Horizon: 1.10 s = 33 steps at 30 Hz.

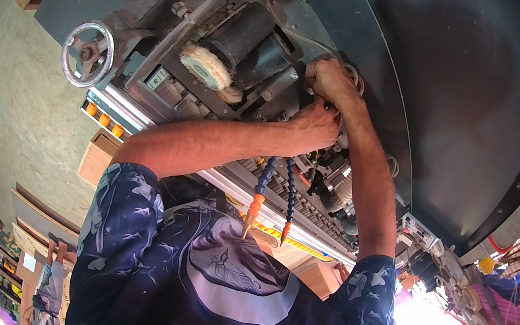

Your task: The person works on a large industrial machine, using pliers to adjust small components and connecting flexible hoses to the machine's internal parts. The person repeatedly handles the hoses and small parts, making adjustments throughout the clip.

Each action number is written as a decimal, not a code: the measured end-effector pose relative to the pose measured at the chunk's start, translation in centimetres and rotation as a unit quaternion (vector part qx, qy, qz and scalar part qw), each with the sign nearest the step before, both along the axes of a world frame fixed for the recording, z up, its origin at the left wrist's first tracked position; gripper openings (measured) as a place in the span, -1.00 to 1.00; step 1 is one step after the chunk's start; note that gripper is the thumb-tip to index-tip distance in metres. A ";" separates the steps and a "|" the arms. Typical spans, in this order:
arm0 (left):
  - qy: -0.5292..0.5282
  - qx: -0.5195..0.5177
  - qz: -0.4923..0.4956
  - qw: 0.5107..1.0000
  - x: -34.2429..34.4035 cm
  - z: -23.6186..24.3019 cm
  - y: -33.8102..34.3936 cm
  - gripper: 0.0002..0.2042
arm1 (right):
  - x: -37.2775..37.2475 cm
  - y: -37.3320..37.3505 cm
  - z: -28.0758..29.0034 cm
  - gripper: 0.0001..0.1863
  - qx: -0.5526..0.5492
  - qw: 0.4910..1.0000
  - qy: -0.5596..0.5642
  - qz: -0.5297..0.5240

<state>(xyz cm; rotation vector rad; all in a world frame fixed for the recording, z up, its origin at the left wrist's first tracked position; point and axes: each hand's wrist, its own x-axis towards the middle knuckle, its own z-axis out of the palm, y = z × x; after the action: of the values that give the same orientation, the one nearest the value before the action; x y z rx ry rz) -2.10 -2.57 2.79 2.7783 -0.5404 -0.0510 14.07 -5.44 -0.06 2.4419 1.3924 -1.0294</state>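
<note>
Both my hands are inside an opened machine, close together. My left hand (316, 128) is closed, its fingers curled beneath and left of the right wrist. Just above it, my right hand (331, 81) is closed too, with its fingers bent downward among the machine parts. A small pale bit shows at the right fingertips, but what either hand grips is hidden. Left of the hands sit a black cylindrical motor (242, 32) and a fluffy white buffing wheel (205, 66). A coiled pale cable (355, 77) lies behind the right hand.
A raised dark cover (463, 91) stands to the right. A chrome handwheel (88, 53) projects at the left. Two jointed blue-and-orange hoses, a thicker one (257, 203) and a thinner one (290, 200), stick out toward my chest. Wooden panels (43, 215) and another person (52, 279) are at lower left.
</note>
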 end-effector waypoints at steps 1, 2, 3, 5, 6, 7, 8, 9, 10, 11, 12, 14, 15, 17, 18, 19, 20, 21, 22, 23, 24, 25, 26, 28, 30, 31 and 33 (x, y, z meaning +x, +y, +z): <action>-0.003 0.000 0.003 1.000 0.0 0.0 0.0 -0.76 | 0.0 0.0 -0.1 -0.82 -0.001 1.000 -0.010 0.005; -0.006 0.001 0.006 1.000 -0.1 0.0 -0.1 -0.76 | 0.0 0.0 -0.1 -0.82 -0.004 1.000 -0.002 0.009; -0.009 0.001 0.011 1.000 -0.1 -0.1 -0.2 -0.76 | 0.0 0.3 0.2 -0.82 -0.007 1.000 0.006 0.014; -0.005 -0.002 0.015 1.000 -0.1 -0.2 -0.4 -0.76 | -0.1 0.7 1.0 -0.80 -0.016 1.000 0.020 0.012; -0.002 -0.004 0.017 1.000 0.0 -0.2 -0.4 -0.76 | -0.3 1.1 1.7 -0.78 -0.022 0.999 0.027 0.006; 0.000 0.000 0.013 1.000 0.0 -0.2 -0.3 -0.76 | -0.4 1.4 2.1 -0.76 -0.029 0.999 0.034 0.001; 0.002 0.003 0.010 1.000 0.1 -0.3 -0.3 -0.76 | -0.4 1.4 1.9 -0.76 -0.027 0.999 0.032 0.002; 0.003 0.008 0.004 1.000 0.1 -0.3 -0.3 -0.76 | -0.4 1.3 1.8 -0.76 -0.024 0.999 0.029 0.002; 0.004 0.005 0.004 1.000 0.1 -0.3 -0.4 -0.76 | -0.5 1.3 1.7 -0.76 -0.021 0.999 0.027 0.003; 0.005 0.003 0.004 1.000 0.1 -0.3 -0.4 -0.76 | -0.4 1.2 1.7 -0.76 -0.026 0.999 0.025 0.002; 0.007 0.000 0.003 1.000 0.1 -0.4 -0.5 -0.76 | -0.5 1.4 1.9 -0.76 -0.031 0.999 0.023 0.001; 0.005 0.008 0.006 1.000 0.1 -0.4 -0.5 -0.76 | -0.8 1.6 1.9 -0.76 -0.035 0.999 0.019 0.001; 0.003 0.011 0.008 1.000 0.1 -0.4 -0.5 -0.75 | -0.9 1.6 1.8 -0.76 -0.035 0.999 0.015 0.001; 0.008 0.012 0.002 1.000 0.1 -0.3 -0.5 -0.74 | -0.9 1.6 1.8 -0.76 -0.047 0.999 0.006 0.001; 0.011 0.012 0.001 1.000 0.1 -0.3 -0.5 -0.74 | -0.9 1.9 2.2 -0.77 -0.060 0.998 0.001 0.003; 0.011 0.010 0.001 1.000 0.1 -0.4 -0.5 -0.74 | -1.0 2.0 2.5 -0.77 -0.072 0.997 -0.004 0.004; 0.011 0.008 0.000 1.000 0.2 -0.5 -0.5 -0.73 | -1.1 2.1 2.5 -0.77 -0.071 0.997 -0.005 0.003; 0.010 0.006 -0.003 1.000 0.2 -0.4 -0.4 -0.73 | -1.2 2.0 2.6 -0.78 -0.069 0.998 -0.007 0.002; 0.013 0.006 -0.007 1.000 0.2 -0.3 -0.3 -0.73 | -1.2 2.0 2.7 -0.78 -0.067 0.998 -0.009 0.000; 0.017 0.007 -0.011 1.000 0.2 -0.2 -0.3 -0.73 | -1.1 2.0 2.7 -0.78 -0.068 0.998 -0.008 0.000; 0.021 0.007 -0.015 1.000 0.2 -0.1 -0.2 -0.73 | -1.2 2.0 2.6 -0.78 -0.069 0.998 -0.007 0.000; 0.019 0.012 -0.013 1.000 0.2 -0.1 -0.2 -0.73 | -1.2 2.0 2.6 -0.78 -0.070 0.998 -0.006 0.000; 0.017 0.018 -0.010 1.000 0.2 0.0 -0.2 -0.73 | -1.1 2.1 2.5 -0.77 -0.073 0.997 -0.008 0.011; 0.017 0.021 -0.009 1.000 0.1 -0.1 -0.2 -0.73 | -1.1 2.3 2.6 -0.75 -0.081 0.996 -0.013 0.029; 0.020 0.017 -0.009 1.000 0.1 -0.1 -0.3 -0.73 | -1.0 1.6 1.7 -0.75 -0.056 0.997 -0.026 0.045; 0.019 0.016 -0.011 1.000 0.1 -0.1 -0.2 -0.73 | -0.9 1.3 1.4 -0.72 -0.044 0.997 -0.033 0.052; 0.018 0.013 -0.013 1.000 0.1 -0.1 -0.2 -0.73 | -0.8 1.4 1.3 -0.70 -0.065 0.996 -0.035 0.047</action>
<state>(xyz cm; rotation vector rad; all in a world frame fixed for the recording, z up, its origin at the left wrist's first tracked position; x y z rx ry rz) -2.01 -2.72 2.67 2.7889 -0.5711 -0.1144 13.24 -4.06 1.23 2.2762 1.3588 -0.9718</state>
